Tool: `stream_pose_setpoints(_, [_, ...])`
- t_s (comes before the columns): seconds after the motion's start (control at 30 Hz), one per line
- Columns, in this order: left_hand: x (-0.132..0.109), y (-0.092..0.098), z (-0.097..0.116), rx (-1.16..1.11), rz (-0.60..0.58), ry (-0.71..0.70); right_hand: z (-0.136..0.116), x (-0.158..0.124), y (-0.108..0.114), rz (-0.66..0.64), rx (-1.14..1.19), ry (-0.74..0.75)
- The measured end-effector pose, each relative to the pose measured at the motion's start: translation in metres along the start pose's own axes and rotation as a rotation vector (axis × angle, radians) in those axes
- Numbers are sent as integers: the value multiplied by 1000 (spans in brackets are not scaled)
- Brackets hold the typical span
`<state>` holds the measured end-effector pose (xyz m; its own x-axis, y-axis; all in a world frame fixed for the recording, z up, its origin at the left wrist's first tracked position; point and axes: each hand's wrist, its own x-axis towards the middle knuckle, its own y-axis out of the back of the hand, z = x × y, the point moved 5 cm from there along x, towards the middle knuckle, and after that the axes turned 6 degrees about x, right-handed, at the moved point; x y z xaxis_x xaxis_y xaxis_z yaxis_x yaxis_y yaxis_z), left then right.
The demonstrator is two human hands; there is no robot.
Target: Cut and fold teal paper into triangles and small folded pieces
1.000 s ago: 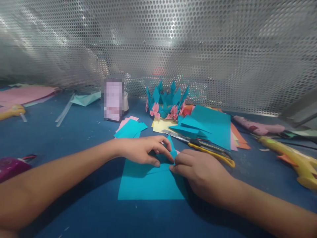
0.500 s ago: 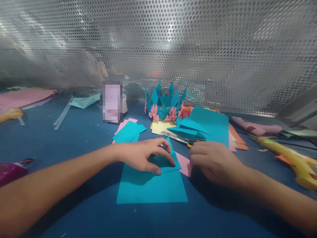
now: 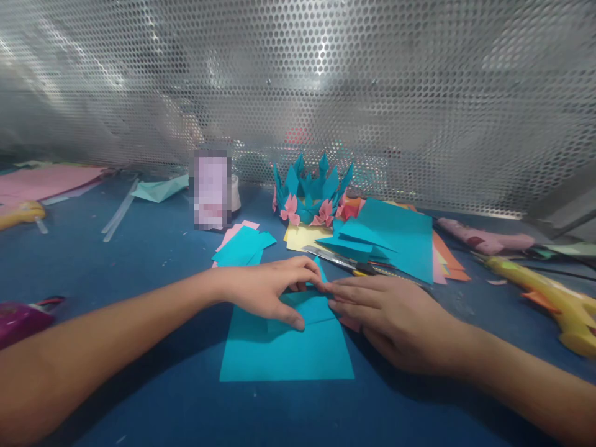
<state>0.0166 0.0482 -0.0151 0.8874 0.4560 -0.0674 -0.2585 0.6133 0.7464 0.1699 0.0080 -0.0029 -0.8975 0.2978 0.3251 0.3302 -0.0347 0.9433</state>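
Observation:
A teal paper sheet (image 3: 286,347) lies on the blue table in front of me, its top part folded down into a flap. My left hand (image 3: 267,288) rests on that flap, thumb and fingers arched and pressing the paper. My right hand (image 3: 384,310) lies flat beside it, fingers stretched out along the flap's right edge, fingertips meeting the left hand's. A pink paper piece (image 3: 349,323) peeks out under the right hand.
A utility knife (image 3: 338,261) lies just behind my hands. Behind it are a stack of teal and orange sheets (image 3: 400,239), a teal and pink paper crown (image 3: 310,192) and small teal pieces (image 3: 242,245). A yellow glue gun (image 3: 549,301) lies at right. A perforated metal wall (image 3: 326,93) backs the table.
My right hand drew back to the right off the paper, then came back and now lies flat on the flap's right edge. The left hand has stayed on the fold.

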Motion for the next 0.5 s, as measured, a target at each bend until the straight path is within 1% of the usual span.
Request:
stream_pose_setpoints(0.13, [-1, 0, 0, 11, 9, -6, -7, -4, -7, -35, -104, -1])
stream_pose_setpoints(0.27, [-1, 0, 0, 22, 8, 2, -10, -9, -15, -57, -183, 43])
stream_pose_setpoints(0.5, [-1, 0, 1, 18, 10, -21, -17, -12, -19, -90, -277, 91])
